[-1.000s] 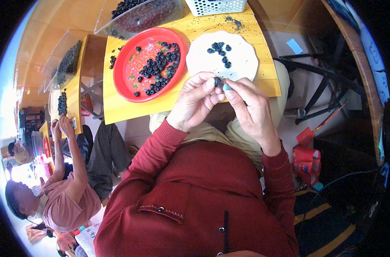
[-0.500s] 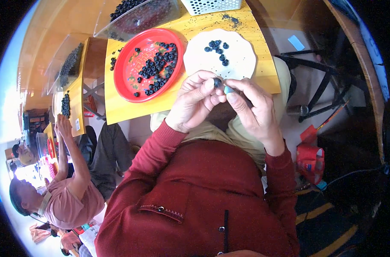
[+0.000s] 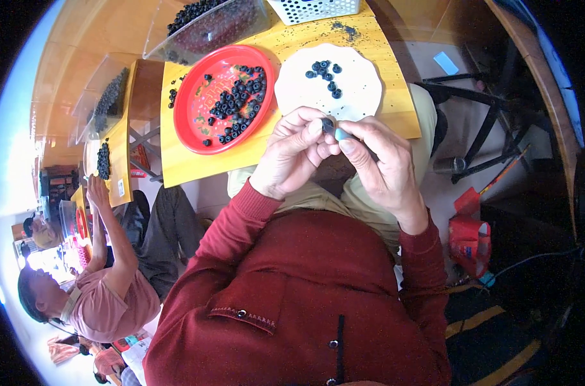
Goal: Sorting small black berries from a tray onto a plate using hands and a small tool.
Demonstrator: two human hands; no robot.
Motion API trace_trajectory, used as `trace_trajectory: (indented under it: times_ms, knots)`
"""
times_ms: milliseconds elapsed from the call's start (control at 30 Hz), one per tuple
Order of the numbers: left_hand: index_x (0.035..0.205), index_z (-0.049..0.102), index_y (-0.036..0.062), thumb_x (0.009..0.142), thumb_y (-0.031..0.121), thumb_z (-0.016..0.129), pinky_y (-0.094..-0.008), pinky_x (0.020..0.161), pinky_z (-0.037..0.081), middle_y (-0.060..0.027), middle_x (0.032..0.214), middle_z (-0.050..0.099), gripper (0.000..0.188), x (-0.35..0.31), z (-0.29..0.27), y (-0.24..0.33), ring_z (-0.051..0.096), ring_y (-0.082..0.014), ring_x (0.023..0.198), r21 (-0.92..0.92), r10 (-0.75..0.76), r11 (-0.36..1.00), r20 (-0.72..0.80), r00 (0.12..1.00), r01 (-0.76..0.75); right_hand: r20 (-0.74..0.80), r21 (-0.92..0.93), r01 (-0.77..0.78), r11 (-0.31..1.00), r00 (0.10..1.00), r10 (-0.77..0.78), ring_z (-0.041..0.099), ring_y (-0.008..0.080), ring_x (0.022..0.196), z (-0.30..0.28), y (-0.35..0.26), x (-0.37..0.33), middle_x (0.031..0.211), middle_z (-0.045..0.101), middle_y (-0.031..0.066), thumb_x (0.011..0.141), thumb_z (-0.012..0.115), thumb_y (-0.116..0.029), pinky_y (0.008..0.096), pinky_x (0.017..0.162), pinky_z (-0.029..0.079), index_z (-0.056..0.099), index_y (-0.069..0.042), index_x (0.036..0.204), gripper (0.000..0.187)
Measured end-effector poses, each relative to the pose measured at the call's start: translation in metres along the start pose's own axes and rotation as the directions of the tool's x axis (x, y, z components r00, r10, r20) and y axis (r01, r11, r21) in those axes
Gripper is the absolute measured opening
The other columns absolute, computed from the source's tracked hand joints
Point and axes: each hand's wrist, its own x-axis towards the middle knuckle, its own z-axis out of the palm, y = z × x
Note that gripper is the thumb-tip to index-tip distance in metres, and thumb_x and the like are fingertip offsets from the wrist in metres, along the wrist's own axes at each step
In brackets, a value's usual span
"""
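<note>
1. The left hand (image 3: 286, 153) held firm, just above centre frame, thumb and fingers closed on a black part (image 3: 328, 126). No slip there!
2. Then a small turn: at the fingertips, the part looked tilted, with more of its greyish side showing than a second before.
3. Over came the right hand (image 3: 387, 172), a shade further right and lower, its thumb and forefinger pinched tight on a blue piece (image 3: 342, 134). Whether that piece touched the part, I couldn't tell.
4. Up at top centre, the white plate (image 3: 363, 74) showed the same small cluster (image 3: 331, 85); nothing had landed. My call: the work remained in the hands.
5. Upper left of centre, the red plate (image 3: 191, 106) kept its heap (image 3: 234, 103), with no visible change.
6. Far left, the co-worker (image 3: 115, 312) had drawn both hands together.
</note>
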Motion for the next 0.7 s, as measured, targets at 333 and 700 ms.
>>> trace_trajectory:
  times_ms: [333,700]
  knots:
    - [0.104,0.061,0.0011,0.094,0.009,0.058,-0.0324,0.075,0.056,-0.0127,0.088,0.063,0.013,-0.005,0.024,0.002,0.064,-0.0202,0.081,0.102,-0.008,0.995,0.258,0.966,-0.019,-0.068,-0.031,-0.127,0.991,0.99,0.125,0.067,0.0261,0.082,-0.019,0.012,-0.001,0.093,0.067,0.0181,0.093,0.06,-0.013,0.0317,0.073,0.051,0.064,0.005,0.105,0.022]
    - [0.106,0.061,-0.0003,0.094,0.01,0.059,-0.0333,0.077,0.058,-0.0116,0.093,0.065,0.016,-0.001,0.016,-0.004,0.064,-0.019,0.083,0.046,-0.007,0.999,0.044,0.999,0.005,-0.019,0.096,0.03,0.995,0.999,-0.029,0.065,0.0234,0.074,-0.014,-0.004,-0.008,0.084,0.064,0.014,0.093,0.06,-0.01,0.0319,0.066,0.05,0.064,0.005,0.107,0.02]
